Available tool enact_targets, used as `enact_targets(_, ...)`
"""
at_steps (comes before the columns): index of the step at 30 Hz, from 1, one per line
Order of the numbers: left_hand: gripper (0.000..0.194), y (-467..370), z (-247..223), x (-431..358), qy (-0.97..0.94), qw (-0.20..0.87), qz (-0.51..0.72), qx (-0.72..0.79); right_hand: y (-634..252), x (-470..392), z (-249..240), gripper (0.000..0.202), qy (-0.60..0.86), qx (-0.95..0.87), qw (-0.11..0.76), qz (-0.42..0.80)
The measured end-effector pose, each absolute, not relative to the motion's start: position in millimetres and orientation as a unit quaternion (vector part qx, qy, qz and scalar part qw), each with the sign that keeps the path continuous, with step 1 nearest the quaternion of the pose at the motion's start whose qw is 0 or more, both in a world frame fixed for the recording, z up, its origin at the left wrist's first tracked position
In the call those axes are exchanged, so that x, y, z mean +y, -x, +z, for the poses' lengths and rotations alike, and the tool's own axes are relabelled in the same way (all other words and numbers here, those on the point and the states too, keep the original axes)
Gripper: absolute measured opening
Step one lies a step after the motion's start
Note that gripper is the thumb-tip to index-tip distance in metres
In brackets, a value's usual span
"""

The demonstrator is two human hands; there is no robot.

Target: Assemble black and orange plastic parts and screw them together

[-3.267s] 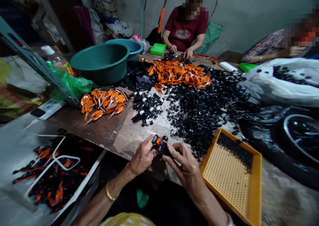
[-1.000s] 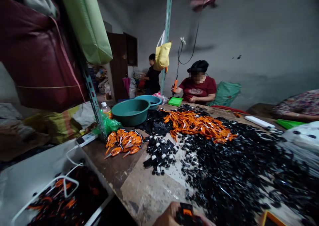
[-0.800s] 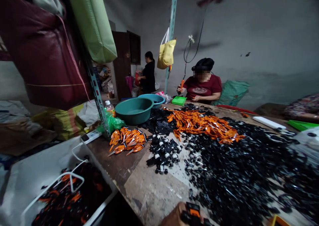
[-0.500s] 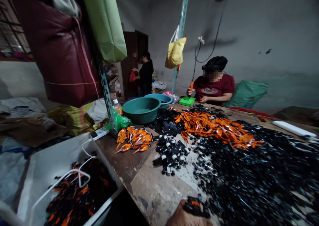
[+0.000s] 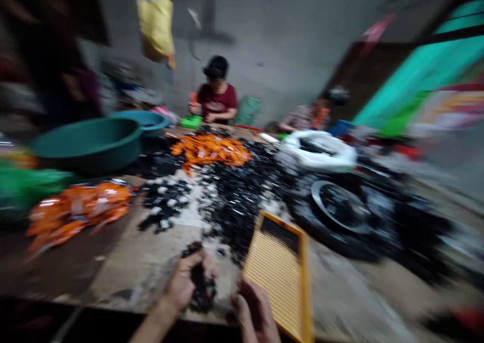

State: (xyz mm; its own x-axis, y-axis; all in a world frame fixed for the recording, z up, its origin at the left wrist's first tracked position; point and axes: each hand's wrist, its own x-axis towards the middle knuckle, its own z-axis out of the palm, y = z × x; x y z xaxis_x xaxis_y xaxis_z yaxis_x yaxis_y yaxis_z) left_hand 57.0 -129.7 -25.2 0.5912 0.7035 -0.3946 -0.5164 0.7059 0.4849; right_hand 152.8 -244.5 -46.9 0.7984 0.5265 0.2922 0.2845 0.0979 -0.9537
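Observation:
Near the front edge of the table, my left hand [image 5: 186, 277] is closed around a small black part [image 5: 202, 285]. My right hand [image 5: 254, 307] is beside the lower left edge of a yellow ribbed tray [image 5: 274, 267]; its fingers are curled and blurred, and whether they hold anything cannot be made out. Dark pieces fill the far end of the tray. Beyond my hands lies a large heap of black parts [image 5: 240, 191], with black and white parts [image 5: 165, 202] to its left.
Orange pieces [image 5: 209, 149] lie farther back, and another orange pile [image 5: 81, 207] is at left. A green basin [image 5: 88, 144] stands behind it. A white-rimmed sack [image 5: 319, 151] is at right. A person in a red shirt [image 5: 217, 101] sits across the table.
The view has swung right and is now blurred. Both my hands and the yellow tray are now in view; before, only one hand showed at the bottom edge, with a black and orange part.

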Motion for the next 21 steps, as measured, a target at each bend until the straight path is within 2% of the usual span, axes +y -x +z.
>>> enact_targets(2,0.019,-55.8,-26.6,-118.3,-0.199,0.886,0.308,0.285,-172.0,-262.2,-35.2,0.023,0.673,-0.307,0.673,-0.002)
enact_targets(6,0.016,-54.1,-30.1,-105.1,-0.239,0.888,0.272,0.284,-228.4,-310.3,4.5,0.029,0.712,-0.257,0.598,-0.264)
enact_targets(10,0.015,-50.5,-29.6,-105.9,-0.265,0.882,0.267,0.284,-308.3,-345.6,45.2,0.039,0.684,-0.134,0.606,-0.383)
enact_targets(14,0.015,-52.9,-30.3,-105.3,-0.259,0.881,0.275,0.283,-392.4,-337.5,72.5,0.054,0.727,-0.170,0.603,-0.281)
enact_targets(18,0.017,-54.6,-27.8,-111.2,-0.260,0.883,0.288,0.265,-428.7,-305.4,87.0,0.034,0.675,-0.249,0.678,-0.149)
enact_targets(21,0.019,-56.5,-27.9,-119.1,-0.262,0.885,0.289,0.253,-409.1,-285.6,87.4,0.027,0.648,-0.261,0.710,-0.087)
